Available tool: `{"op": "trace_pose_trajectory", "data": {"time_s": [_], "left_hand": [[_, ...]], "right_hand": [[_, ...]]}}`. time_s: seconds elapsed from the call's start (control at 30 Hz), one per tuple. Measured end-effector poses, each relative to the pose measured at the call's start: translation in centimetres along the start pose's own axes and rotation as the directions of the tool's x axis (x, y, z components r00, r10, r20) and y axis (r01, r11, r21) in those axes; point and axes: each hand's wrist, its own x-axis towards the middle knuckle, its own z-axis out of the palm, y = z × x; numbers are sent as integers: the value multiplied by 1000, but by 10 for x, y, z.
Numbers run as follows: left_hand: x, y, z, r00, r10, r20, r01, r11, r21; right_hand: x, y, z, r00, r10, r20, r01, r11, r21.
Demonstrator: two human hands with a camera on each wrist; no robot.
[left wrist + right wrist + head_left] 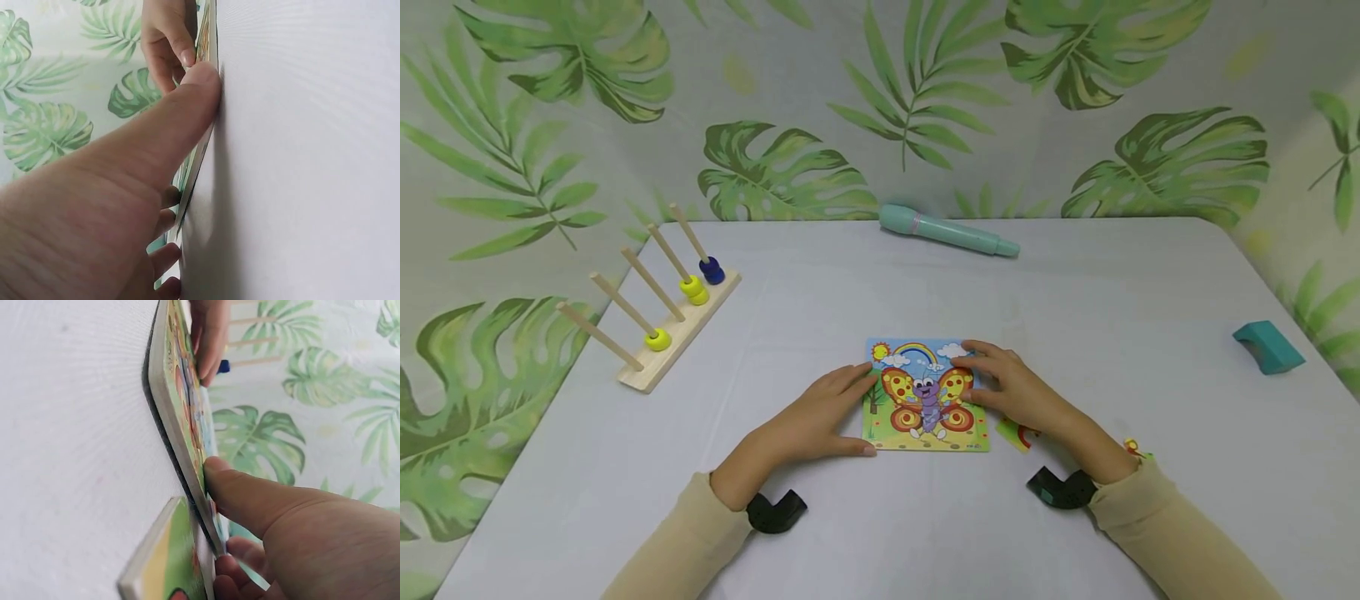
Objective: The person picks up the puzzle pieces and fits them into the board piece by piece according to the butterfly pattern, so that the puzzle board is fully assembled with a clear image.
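A square butterfly jigsaw puzzle (928,408) lies flat on the white table, its picture pieces set together. My left hand (820,414) touches its left side with extended fingers, the thumb (203,75) at the near left corner. From the right, my right hand (1018,387) rests fingers on the puzzle's upper right part; its thumb (219,472) touches the top near the right edge. Beside that edge, partly under the right hand, lies a loose green puzzle piece (1015,434) with a red curve. Another small red and yellow thing (1133,448) shows by the right cuff, mostly hidden.
On the left stands a wooden peg stand (681,337) with upright pegs and yellow and blue rings. A mint-green microphone-shaped thing (951,232) lies at the back edge. Far right is a teal arch block (1270,347). Leaf-patterned cloth (790,179) hangs behind the table.
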Motion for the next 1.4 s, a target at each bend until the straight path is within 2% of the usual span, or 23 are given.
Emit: {"op": "trace_pose_trajectory", "data": {"time_s": [0.17,0.33,0.43,0.53,0.7,0.83,1.07,1.23,1.4], "left_hand": [[1,1,-2,1000,-7,3,7,1000,-19],[1,-1,0,1000,-17,-3,17,1000,-23],[1,-1,0,1000,-30,-9,29,999,-35],[1,-2,1,999,-34,-12,33,999,-39],[1,-3,1,999,-34,-8,34,999,-35],[1,-3,3,999,-38,-9,37,999,-36],[2,-3,3,999,-40,-15,40,998,-44],[1,-5,5,999,-39,-19,38,998,-44],[1,-4,4,999,-34,-24,32,998,-51]], "right_hand": [[-3,-6,-8,999,24,26,-25,998,54],[-17,-17,-28,999,16,-29,-12,991,133],[-30,-22,-39,994,-39,-103,50,993,107],[-46,-24,-45,980,-89,-177,98,994,42],[-68,-20,-44,967,-117,-225,116,993,-20],[-78,-13,-38,973,-92,-214,90,996,-21],[-80,3,-28,993,15,-118,-9,999,54],[-79,10,-24,997,43,-60,-46,998,-35],[-77,15,-20,998,27,-56,-34,992,-123]]}}
